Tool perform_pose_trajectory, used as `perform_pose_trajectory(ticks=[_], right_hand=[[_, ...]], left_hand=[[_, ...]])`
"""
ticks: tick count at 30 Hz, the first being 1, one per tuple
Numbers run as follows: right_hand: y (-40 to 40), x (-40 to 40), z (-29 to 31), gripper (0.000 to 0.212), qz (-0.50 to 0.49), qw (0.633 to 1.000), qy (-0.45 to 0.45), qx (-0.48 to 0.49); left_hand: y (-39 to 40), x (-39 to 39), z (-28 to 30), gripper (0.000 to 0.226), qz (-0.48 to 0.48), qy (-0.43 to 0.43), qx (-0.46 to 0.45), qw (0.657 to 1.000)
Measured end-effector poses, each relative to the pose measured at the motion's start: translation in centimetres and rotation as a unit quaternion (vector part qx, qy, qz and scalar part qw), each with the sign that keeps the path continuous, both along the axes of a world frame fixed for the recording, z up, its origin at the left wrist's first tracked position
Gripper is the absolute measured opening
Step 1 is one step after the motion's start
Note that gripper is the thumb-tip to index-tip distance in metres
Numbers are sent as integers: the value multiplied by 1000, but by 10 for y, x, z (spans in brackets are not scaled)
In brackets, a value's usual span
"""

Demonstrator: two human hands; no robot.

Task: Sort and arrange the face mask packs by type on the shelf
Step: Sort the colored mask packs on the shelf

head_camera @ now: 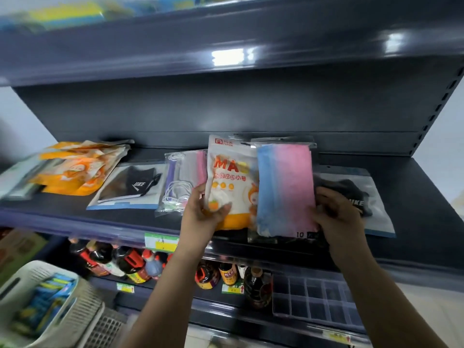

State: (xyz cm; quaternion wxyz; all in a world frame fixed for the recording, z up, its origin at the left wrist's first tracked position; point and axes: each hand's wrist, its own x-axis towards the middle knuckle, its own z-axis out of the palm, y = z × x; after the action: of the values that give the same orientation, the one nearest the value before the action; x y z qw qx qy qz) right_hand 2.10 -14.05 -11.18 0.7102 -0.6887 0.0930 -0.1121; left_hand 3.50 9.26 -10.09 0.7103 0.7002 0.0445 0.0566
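Observation:
My left hand [203, 212] grips the lower left of a white and orange mask pack [229, 172], held upright over the dark shelf [414, 222]. My right hand [336, 217] holds the right edge of a clear pack of blue-to-pink masks [285, 187], which overlaps the white pack. Behind my left hand lies a clear pack of mixed pastel masks [180, 177]. One black mask pack [130, 188] lies flat to the left, another [359, 197] lies under my right hand. A heap of orange packs [77, 167] sits at the far left.
An upper shelf [226, 41] overhangs close above. Below, sauce bottles [130, 264] line the lower shelf beside a clear divided organiser box [316, 297]. A white plastic basket [42, 305] with blue packets stands at lower left. A price tag [162, 242] hangs on the shelf edge.

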Motion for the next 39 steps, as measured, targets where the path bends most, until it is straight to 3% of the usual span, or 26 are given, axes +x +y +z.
perform_pose_trajectory(ticks=[4, 8, 16, 28, 33, 39], right_hand=[[12, -1, 4, 44, 22, 999, -17, 34], [29, -1, 5, 36, 31, 998, -21, 50], [81, 14, 15, 44, 16, 996, -29, 87], [156, 36, 9, 38, 30, 999, -36, 14], [185, 40, 12, 31, -5, 999, -31, -10], [217, 58, 14, 39, -55, 997, -1, -55]], left_hand=[[19, -14, 3, 48, 17, -22, -50, 998], [41, -23, 7, 45, 39, -45, -59, 997], [102, -26, 17, 42, 80, -60, -70, 993], [204, -12, 20, 47, 115, -92, -67, 987], [234, 1, 16, 47, 111, -89, -64, 988], [266, 11, 19, 44, 97, -89, -64, 989]])
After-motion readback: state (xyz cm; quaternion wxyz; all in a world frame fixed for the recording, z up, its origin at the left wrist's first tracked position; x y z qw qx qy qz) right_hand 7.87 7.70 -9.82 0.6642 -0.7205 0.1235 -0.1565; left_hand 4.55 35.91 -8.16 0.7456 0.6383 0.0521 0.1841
